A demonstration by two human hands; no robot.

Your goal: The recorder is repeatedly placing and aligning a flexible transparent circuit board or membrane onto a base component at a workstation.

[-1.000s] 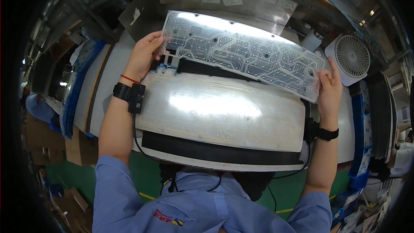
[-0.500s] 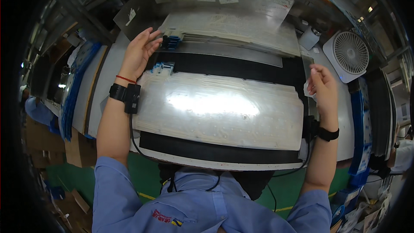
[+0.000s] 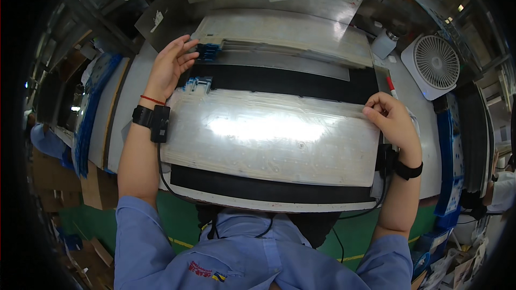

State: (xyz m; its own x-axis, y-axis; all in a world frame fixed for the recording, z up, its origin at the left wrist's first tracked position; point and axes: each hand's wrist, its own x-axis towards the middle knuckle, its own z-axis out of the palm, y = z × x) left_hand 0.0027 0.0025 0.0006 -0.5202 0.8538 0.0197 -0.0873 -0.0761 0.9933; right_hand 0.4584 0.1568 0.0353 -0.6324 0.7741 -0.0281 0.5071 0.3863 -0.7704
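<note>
A wide shiny membrane sheet (image 3: 269, 134) lies across a black mat (image 3: 279, 83) on the bench in front of me. My right hand (image 3: 392, 121) pinches the sheet's upper right corner. Farther back lies a stack of similar silvery sheets (image 3: 285, 32) with a blue connector tab (image 3: 208, 51) at its left end. My left hand (image 3: 169, 67) rests beside that tab, fingers spread and touching it, holding nothing. A second blue tab (image 3: 198, 83) sticks out at the near sheet's upper left corner.
A small white fan (image 3: 435, 64) stands at the back right, with a white bottle (image 3: 384, 43) and a red pen (image 3: 391, 86) near it. Blue trays (image 3: 91, 107) are stacked at the left, and more blue trays (image 3: 446, 129) at the right. Paper labels line the back wall.
The sheet I held up with both hands now lies on the back stack. My right hand came down to the near sheet's corner; my left hand stayed at the stack's left end.
</note>
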